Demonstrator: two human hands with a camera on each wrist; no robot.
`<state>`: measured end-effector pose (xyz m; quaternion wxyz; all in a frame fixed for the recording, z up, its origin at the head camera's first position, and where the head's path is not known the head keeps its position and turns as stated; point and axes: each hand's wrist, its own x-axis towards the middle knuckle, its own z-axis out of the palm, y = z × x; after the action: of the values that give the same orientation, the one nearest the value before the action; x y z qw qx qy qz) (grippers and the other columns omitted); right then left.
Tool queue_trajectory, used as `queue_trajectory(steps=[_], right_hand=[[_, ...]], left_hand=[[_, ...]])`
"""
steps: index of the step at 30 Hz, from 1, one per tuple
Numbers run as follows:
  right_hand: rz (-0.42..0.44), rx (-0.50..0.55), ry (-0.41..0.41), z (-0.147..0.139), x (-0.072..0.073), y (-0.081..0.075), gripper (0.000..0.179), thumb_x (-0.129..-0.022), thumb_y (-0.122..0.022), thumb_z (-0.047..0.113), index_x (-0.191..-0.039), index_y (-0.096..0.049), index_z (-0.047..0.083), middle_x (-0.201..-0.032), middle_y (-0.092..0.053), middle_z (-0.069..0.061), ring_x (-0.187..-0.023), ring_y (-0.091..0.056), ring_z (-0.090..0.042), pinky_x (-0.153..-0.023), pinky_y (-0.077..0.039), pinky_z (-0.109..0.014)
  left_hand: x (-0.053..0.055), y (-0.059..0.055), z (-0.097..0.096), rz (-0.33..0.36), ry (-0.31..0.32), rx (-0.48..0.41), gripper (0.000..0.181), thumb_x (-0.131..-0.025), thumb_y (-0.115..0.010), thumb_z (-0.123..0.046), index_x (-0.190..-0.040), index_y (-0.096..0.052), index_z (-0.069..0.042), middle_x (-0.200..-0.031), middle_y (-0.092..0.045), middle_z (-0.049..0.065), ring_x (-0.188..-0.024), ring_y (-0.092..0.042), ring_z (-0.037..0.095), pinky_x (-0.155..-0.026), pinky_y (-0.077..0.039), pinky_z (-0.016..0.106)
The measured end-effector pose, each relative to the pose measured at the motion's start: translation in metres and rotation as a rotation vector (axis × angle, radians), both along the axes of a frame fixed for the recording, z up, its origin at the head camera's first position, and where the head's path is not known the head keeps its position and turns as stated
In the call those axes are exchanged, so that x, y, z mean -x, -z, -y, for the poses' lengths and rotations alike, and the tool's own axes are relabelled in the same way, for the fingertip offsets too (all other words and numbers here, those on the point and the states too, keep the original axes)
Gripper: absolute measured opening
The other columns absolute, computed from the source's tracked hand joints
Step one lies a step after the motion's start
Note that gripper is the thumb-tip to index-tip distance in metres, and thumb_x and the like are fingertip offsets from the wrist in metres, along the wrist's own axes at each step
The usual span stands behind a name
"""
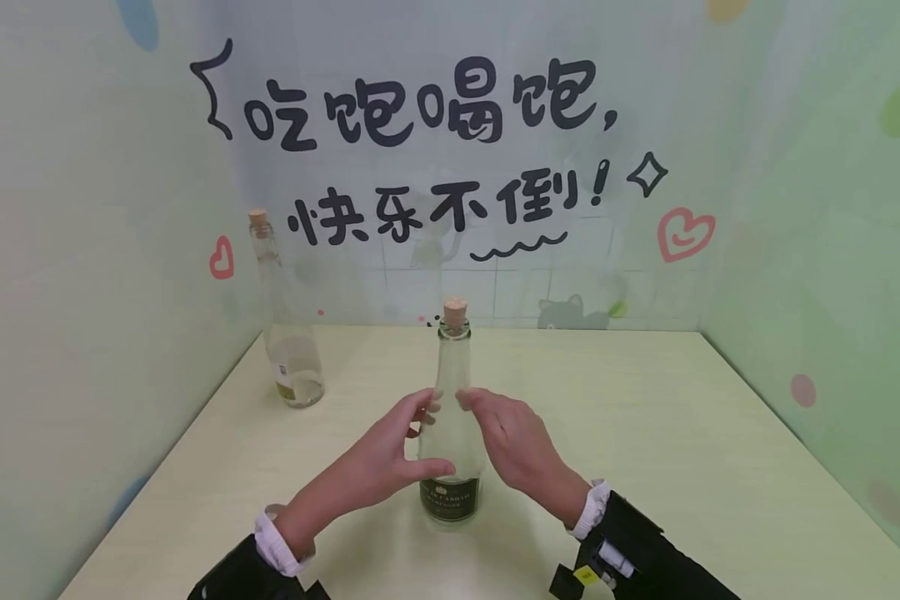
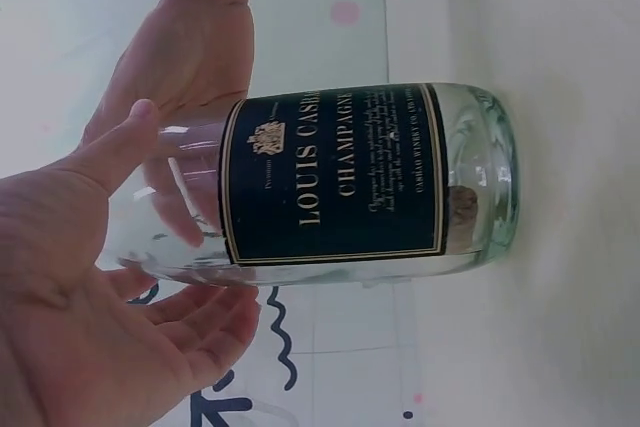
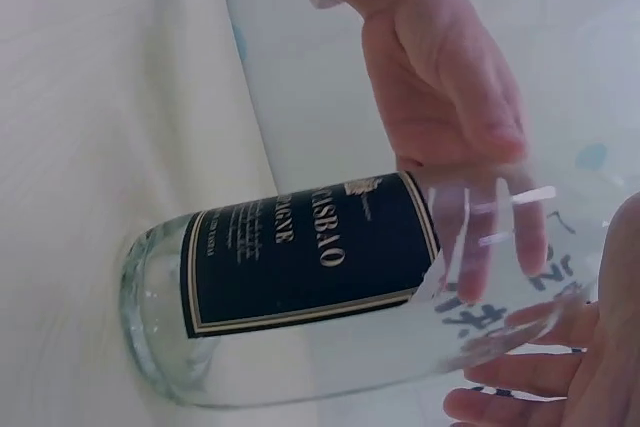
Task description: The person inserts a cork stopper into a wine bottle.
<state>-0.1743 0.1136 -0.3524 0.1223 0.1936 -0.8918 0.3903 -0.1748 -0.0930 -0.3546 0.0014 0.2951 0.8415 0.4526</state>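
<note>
A clear glass bottle [image 1: 453, 433] with a dark label [image 2: 335, 177] and a cork [image 1: 455, 312] in its neck stands upright in the middle of the table [image 1: 615, 392]. My left hand [image 1: 378, 454] is at its left side, fingers loosely bent around the back and thumb stretched across the front above the label. On the other side, my right hand [image 1: 513, 437] has its fingers extended along the bottle's shoulder. Through the glass, parts of the fingers show in both wrist views. Neither hand is clenched around the bottle.
A second corked clear bottle [image 1: 294, 358] stands at the table's back left. Printed walls enclose the table: a back wall [image 1: 450, 275] with large black lettering, plus a left wall [image 1: 105, 317] and a right wall [image 1: 817, 275].
</note>
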Motion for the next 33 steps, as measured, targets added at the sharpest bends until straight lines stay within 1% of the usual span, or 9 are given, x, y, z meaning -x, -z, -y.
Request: queue_trajectory(steps=[4,8,11,15,20,24,29,30,33], right_hand=[[0.055,0.004,0.022,-0.008,0.005,0.007,0.071,-0.100,-0.020,0.057,-0.114,-0.072,0.011,-0.113,-0.067,0.003,-0.108,-0.062,-0.017,-0.093,-0.045,-0.040],[0.088,-0.041,0.045,-0.016,0.010,0.016,0.070,-0.099,-0.021,0.060,-0.109,-0.073,0.015,-0.109,-0.068,0.004,-0.106,-0.062,-0.017,-0.090,-0.046,-0.041],[0.100,-0.092,0.056,-0.022,0.014,0.021,0.068,-0.098,-0.021,0.062,-0.107,-0.072,0.019,-0.109,-0.067,0.007,-0.106,-0.062,-0.016,-0.090,-0.046,-0.040],[0.109,-0.165,0.062,-0.029,0.018,0.029,0.067,-0.097,-0.021,0.063,-0.106,-0.073,0.021,-0.108,-0.068,0.006,-0.105,-0.062,-0.017,-0.089,-0.047,-0.041],[0.134,-0.233,0.054,-0.035,0.020,0.034,0.067,-0.098,-0.022,0.062,-0.113,-0.072,0.020,-0.109,-0.068,0.002,-0.104,-0.063,-0.019,-0.087,-0.047,-0.042],[0.167,-0.257,0.058,-0.038,0.020,0.038,0.069,-0.097,-0.023,0.063,-0.117,-0.071,0.017,-0.110,-0.068,-0.001,-0.104,-0.063,-0.022,-0.088,-0.047,-0.044],[0.191,-0.287,0.079,-0.043,0.021,0.043,0.071,-0.096,-0.026,0.064,-0.111,-0.072,0.012,-0.101,-0.068,0.001,-0.098,-0.063,-0.020,-0.083,-0.048,-0.043],[0.191,-0.291,0.083,-0.044,0.021,0.044,0.070,-0.096,-0.027,0.065,-0.111,-0.072,0.012,-0.101,-0.068,0.002,-0.098,-0.063,-0.020,-0.083,-0.048,-0.043],[0.192,-0.292,0.091,-0.048,0.021,0.046,0.069,-0.095,-0.030,0.064,-0.112,-0.071,0.013,-0.105,-0.068,0.001,-0.101,-0.063,-0.021,-0.085,-0.047,-0.043]], left_hand=[[0.000,0.011,-0.002,0.027,0.000,0.009,0.097,-0.074,-0.079,-0.041,-0.150,-0.024,-0.015,-0.130,-0.050,0.003,-0.119,-0.049,0.022,-0.096,-0.041,0.039],[-0.001,0.018,-0.003,0.036,-0.002,0.006,0.098,-0.075,-0.079,-0.040,-0.151,-0.021,-0.016,-0.133,-0.051,0.006,-0.123,-0.050,0.026,-0.097,-0.041,0.042],[-0.002,0.019,-0.003,0.052,-0.007,0.006,0.097,-0.076,-0.078,-0.040,-0.151,-0.021,-0.016,-0.133,-0.051,0.007,-0.123,-0.050,0.026,-0.097,-0.041,0.042],[-0.002,0.018,-0.004,0.066,-0.013,0.009,0.096,-0.076,-0.077,-0.041,-0.151,-0.021,-0.017,-0.134,-0.050,0.007,-0.123,-0.050,0.026,-0.097,-0.041,0.042],[-0.001,0.019,-0.004,0.066,-0.009,0.005,0.096,-0.076,-0.077,-0.040,-0.151,-0.021,-0.016,-0.135,-0.049,0.009,-0.124,-0.050,0.027,-0.098,-0.041,0.043],[-0.001,0.019,-0.003,0.081,-0.008,0.006,0.097,-0.077,-0.077,-0.041,-0.151,-0.020,-0.017,-0.136,-0.048,0.009,-0.125,-0.049,0.026,-0.099,-0.040,0.043],[0.000,0.020,-0.001,0.084,-0.003,0.006,0.095,-0.077,-0.076,-0.040,-0.151,-0.020,-0.018,-0.137,-0.048,0.011,-0.125,-0.049,0.027,-0.099,-0.040,0.045],[0.000,0.020,-0.001,0.083,0.000,0.003,0.095,-0.078,-0.076,-0.040,-0.151,-0.021,-0.017,-0.137,-0.048,0.012,-0.125,-0.049,0.027,-0.099,-0.040,0.046],[0.002,0.021,0.001,0.081,-0.004,0.005,0.094,-0.078,-0.077,-0.038,-0.151,-0.021,-0.018,-0.136,-0.048,0.010,-0.125,-0.049,0.027,-0.100,-0.040,0.046]])
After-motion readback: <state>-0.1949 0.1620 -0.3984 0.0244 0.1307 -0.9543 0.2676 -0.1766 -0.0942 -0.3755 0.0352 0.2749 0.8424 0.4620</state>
